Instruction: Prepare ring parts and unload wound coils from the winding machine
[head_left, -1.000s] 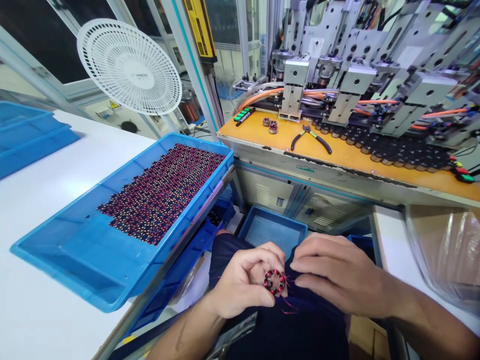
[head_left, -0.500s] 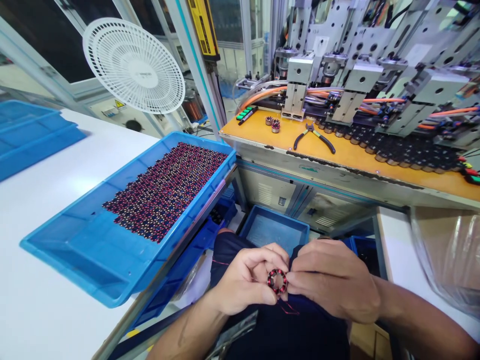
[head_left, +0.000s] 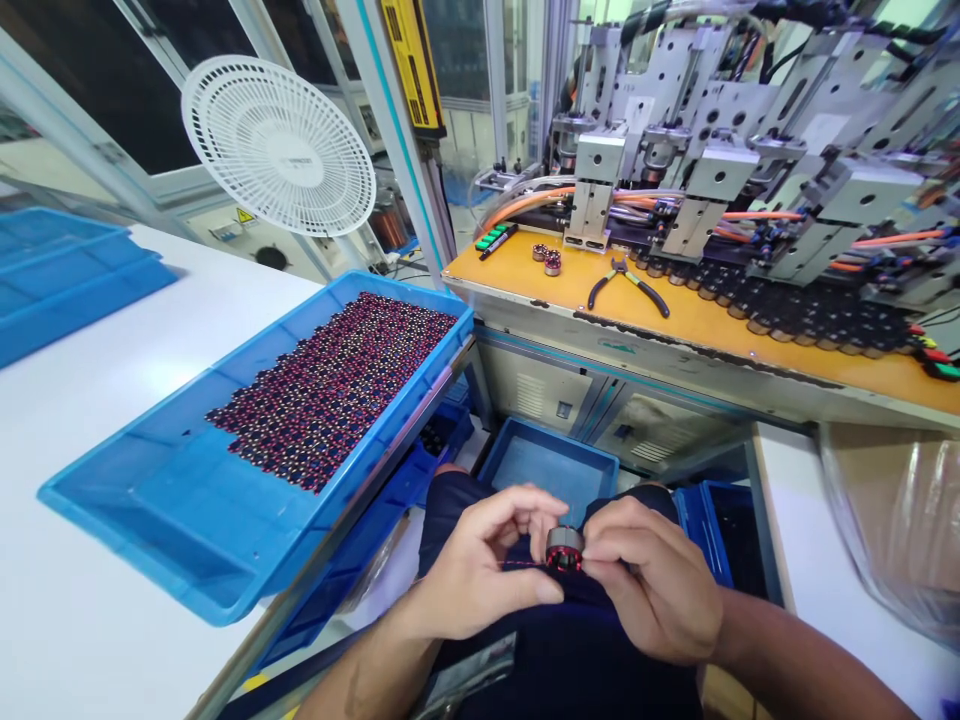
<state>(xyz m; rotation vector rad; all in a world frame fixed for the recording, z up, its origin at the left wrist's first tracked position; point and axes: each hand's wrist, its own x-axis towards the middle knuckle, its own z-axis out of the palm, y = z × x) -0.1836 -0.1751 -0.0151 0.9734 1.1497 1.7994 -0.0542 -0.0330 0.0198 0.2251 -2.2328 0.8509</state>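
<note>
I pinch the small wound coil [head_left: 564, 549] between the fingertips of both hands, low over my lap — my left hand [head_left: 480, 570] closed on its left side and on a thin red wire, my right hand [head_left: 652, 585] closed on its right. A hard tug could snap or unwind that wire, I think, or the coil could slip and drop toward the blue bin [head_left: 551, 462] below the worktop [head_left: 675, 315].

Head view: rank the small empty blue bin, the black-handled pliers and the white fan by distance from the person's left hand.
From the left hand:
1. Small empty blue bin, just beyond the hand, under the bench.
2. Black-handled pliers, on the orange benchtop, ahead right.
3. White fan, far back left.
</note>
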